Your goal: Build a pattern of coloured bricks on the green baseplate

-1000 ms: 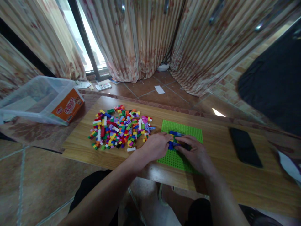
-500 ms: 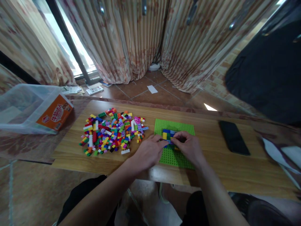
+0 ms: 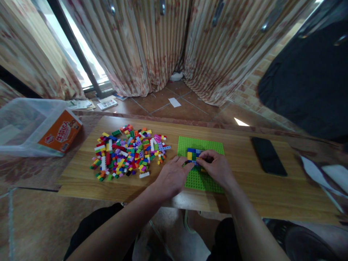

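Bricks (image 3: 127,154) in pretty much every colour are spread in a messy heap on the left part of a wooden bench (image 3: 272,199), with one long white piece (image 3: 144,175) lying just off the near edge. Right of that is a green studded baseplate (image 3: 201,183), and the little block build (image 3: 191,155) sits around the middle of it, mostly blue with some yellow and green showing. Left hand (image 3: 172,177) lies palm down, fingertips up against the build's left side; can't tell if it's gripping anything. Right hand (image 3: 216,166) is at the other side, fingers curled, thumb and index tip close together right at the build, but whether there's a brick pinched between them is too small to make out. Black phone (image 3: 268,156) is lying on the bench farther right, and a clear plastic tub (image 3: 19,116) with an orange label (image 3: 60,131) stands past the left end.
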{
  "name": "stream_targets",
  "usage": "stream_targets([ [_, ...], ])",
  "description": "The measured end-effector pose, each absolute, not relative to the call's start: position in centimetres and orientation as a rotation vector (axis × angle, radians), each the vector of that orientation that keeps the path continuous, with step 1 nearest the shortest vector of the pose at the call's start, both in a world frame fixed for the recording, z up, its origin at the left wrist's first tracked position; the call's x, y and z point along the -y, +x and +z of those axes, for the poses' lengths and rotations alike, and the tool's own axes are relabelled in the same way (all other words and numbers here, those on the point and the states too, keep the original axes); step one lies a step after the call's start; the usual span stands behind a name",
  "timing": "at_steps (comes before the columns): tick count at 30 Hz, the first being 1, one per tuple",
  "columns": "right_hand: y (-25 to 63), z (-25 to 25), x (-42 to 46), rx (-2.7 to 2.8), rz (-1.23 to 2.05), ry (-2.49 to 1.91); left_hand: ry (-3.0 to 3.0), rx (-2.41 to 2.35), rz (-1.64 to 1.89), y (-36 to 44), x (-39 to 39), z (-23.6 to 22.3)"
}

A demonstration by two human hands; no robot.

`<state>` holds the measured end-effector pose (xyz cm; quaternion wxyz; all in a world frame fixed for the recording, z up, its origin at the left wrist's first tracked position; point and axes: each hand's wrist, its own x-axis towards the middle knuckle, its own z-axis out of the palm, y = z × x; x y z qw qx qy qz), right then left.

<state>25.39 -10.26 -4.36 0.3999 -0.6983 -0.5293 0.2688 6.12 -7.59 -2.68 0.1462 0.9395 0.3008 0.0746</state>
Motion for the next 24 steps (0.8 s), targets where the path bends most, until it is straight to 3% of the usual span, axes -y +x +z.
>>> stream_targets([
  [24,25.5,-4.5,10.1,1.424,0.624,-1.823,2.738,-1.036,0.127,7.5,8.9,-2.3],
])
